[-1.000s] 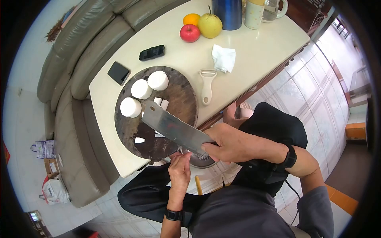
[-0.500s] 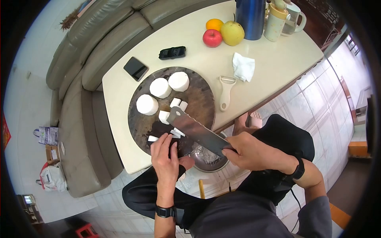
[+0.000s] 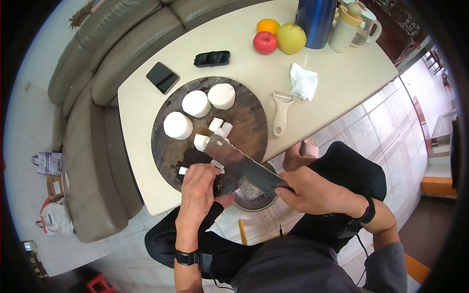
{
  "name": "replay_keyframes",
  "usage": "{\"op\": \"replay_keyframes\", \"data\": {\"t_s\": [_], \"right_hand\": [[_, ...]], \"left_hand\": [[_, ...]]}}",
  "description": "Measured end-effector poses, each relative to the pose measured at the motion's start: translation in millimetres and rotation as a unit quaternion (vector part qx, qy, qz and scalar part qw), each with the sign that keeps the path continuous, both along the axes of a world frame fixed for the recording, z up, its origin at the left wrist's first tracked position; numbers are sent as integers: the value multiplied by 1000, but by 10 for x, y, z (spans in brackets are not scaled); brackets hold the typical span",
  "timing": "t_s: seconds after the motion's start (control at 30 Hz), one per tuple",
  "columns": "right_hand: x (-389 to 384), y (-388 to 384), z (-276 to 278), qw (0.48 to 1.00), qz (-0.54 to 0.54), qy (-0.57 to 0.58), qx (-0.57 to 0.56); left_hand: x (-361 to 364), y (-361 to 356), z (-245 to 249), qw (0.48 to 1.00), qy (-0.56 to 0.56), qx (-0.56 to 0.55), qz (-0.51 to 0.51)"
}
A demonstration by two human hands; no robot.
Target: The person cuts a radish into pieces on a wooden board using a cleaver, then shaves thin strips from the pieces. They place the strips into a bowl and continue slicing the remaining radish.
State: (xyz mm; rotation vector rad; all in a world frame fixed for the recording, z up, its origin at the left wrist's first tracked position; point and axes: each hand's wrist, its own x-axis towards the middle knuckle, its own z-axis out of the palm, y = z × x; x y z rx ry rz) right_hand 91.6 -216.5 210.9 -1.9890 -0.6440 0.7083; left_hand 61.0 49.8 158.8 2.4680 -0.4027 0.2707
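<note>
Left hand has slid forward, fingers curled over white pieces beside the cleaver that right hand grips.

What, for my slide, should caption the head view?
Right hand holds cleaver over white chunks on round board; left hand rests on board.

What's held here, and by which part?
The right hand grips the cleaver by its handle; the left hand rests on the cutting board, grip unclear.
</note>
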Motion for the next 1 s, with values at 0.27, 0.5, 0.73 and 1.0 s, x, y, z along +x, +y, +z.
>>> {"op": "replay_keyframes", "data": {"t_s": [0.27, 0.5, 0.73, 1.0], "right_hand": [[-33, 23, 1, 999, 19, -8, -29], [-197, 140, -35, 969, 101, -208, -89], [-291, 271, 131, 958, 164, -184, -146], [-334, 335, 213, 942, 179, -232, -164]], "left_hand": [[-270, 100, -3, 999, 11, 1, -41], [-544, -59, -162, 993, -93, 68, 11], [-624, 27, -288, 994, -86, 60, 5], [-735, 49, -345, 995, -54, 78, -6]]}}
